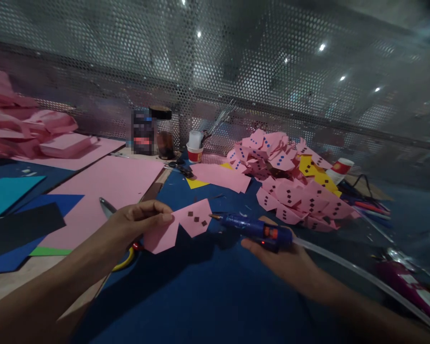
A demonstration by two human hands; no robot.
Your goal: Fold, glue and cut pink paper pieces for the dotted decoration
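Observation:
My left hand (143,222) pinches a pink paper cutout (165,235) between thumb and fingers. Three small dark squares run along the cutout's right part, and a notch parts its two halves. In my right hand (272,255) is a blue hot glue gun (245,224), with a long clear glue stick (344,260) coming out of its back end. The nozzle points left, close by the cutout's right edge; whether it touches, I cannot tell. Scissors (125,262) with yellow and red handles lie partly hidden under my left wrist.
Heaped pink cutouts with dark and blue squares (290,196) lie at right. Pink sheets (107,179), blue sheets and a black strip (25,229) lie left. A jar (165,136) and paper cup (195,153) stand behind, before a perforated metal panel (215,62). A purple glue gun (408,286) rests far right.

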